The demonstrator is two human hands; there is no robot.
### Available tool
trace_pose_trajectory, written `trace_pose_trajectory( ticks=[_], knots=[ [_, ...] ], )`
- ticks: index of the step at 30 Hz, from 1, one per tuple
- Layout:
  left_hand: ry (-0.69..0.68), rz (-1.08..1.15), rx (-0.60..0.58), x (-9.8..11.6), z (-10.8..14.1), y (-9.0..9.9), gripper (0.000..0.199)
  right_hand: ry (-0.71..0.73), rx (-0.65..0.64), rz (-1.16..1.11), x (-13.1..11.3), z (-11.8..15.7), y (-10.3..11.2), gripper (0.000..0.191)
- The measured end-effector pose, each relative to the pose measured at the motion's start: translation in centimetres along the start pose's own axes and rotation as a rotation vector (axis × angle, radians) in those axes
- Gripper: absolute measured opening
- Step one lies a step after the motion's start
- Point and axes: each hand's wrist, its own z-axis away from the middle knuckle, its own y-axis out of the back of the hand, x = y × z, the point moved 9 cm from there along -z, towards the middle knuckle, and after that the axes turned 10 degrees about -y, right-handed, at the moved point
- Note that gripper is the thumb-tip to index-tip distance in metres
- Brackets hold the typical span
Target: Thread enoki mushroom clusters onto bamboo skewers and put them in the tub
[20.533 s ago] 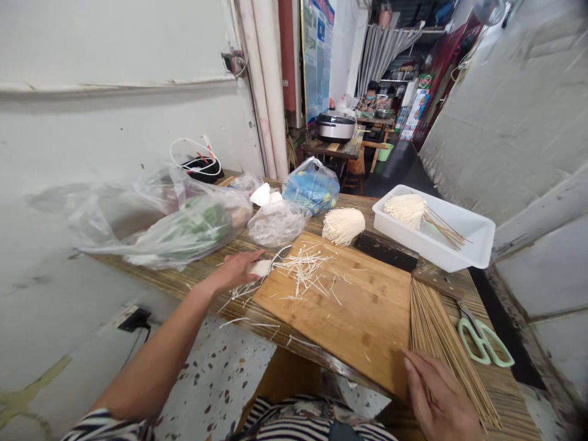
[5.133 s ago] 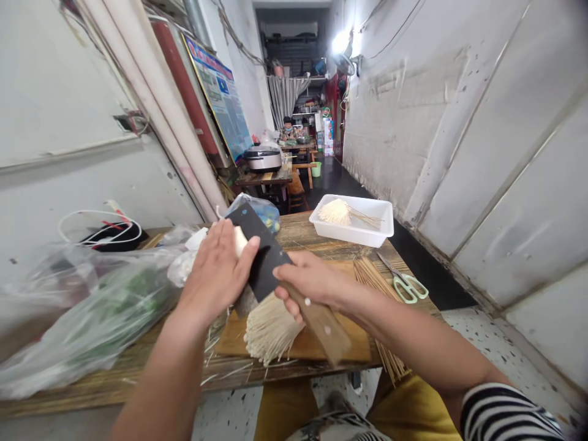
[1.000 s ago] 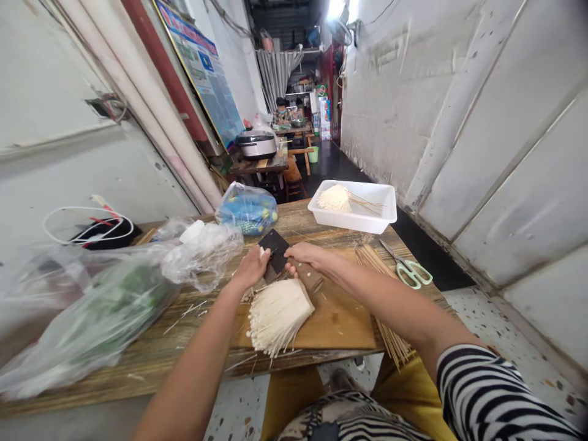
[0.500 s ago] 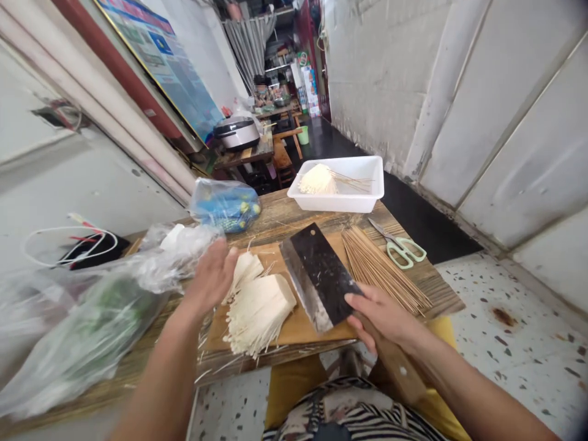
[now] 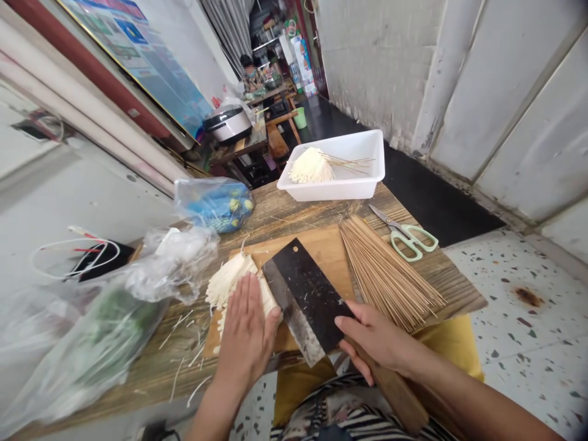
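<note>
My left hand (image 5: 247, 324) lies flat on a bunch of white enoki mushrooms (image 5: 232, 275), fingers stretched out and covering much of it. The mushrooms rest at the left end of a wooden cutting board (image 5: 321, 245). In my right hand (image 5: 370, 337) is a broad dark cleaver (image 5: 307, 294), gripped where blade meets wooden handle. Its blade lies tilted over the board, with the edge facing the mushrooms. Right of the board spreads a bundle of bamboo skewers (image 5: 386, 275).
Green-handled scissors (image 5: 407, 236) lie by the skewers. A white tub (image 5: 335, 190) at the back holds mushrooms and skewers. Plastic bags with greens (image 5: 105, 324) and a blue-filled bag (image 5: 215, 205) stand at left. Another person (image 5: 250, 73) is far off, beyond a cooker (image 5: 228, 124).
My left hand has come down from the left onto the mushrooms. The cleaver has shifted slightly left and lower, still in my right hand. The camera view has also moved.
</note>
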Motion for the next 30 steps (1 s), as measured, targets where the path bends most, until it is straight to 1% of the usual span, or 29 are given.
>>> trace_pose_trajectory(
  ticks=[4,10,15,18,20,23,26,28,30],
  knots=[
    [0.019,0.026,-0.016,-0.1,0.2,-0.2,0.064,0.004,-0.015,0.028,0.0,0.1,0.0,0.020],
    [0.039,0.071,-0.017,-0.1,0.2,-0.4,0.062,-0.034,0.002,0.042,0.4,-0.1,-0.1,0.026],
    [0.097,0.119,-0.011,-0.6,0.5,-0.7,0.061,-0.016,0.025,0.077,-0.7,-1.1,-1.2,0.019],
    [0.107,0.131,-0.015,-0.8,0.5,-0.9,0.062,0.009,0.039,0.086,-1.2,-1.6,-1.6,0.015],
    [0.093,0.123,-0.010,-0.6,0.5,-0.8,0.062,0.016,0.041,0.097,-1.0,-1.4,-1.6,0.015],
    [0.060,0.105,0.004,-0.3,0.3,-0.8,0.063,-0.008,0.033,0.125,0.1,-0.5,-1.3,0.017],
    [0.070,0.113,0.008,-0.4,0.3,-0.9,0.063,-0.020,0.045,0.137,0.6,0.0,-1.4,0.018],
    [0.103,0.140,0.002,-0.8,0.4,-1.1,0.062,-0.005,0.064,0.127,0.2,-0.7,-1.8,0.018],
    [0.136,0.176,0.002,-1.2,0.4,-1.3,0.060,0.006,0.078,0.113,-0.5,-2.0,-2.6,0.016]
  ],
)
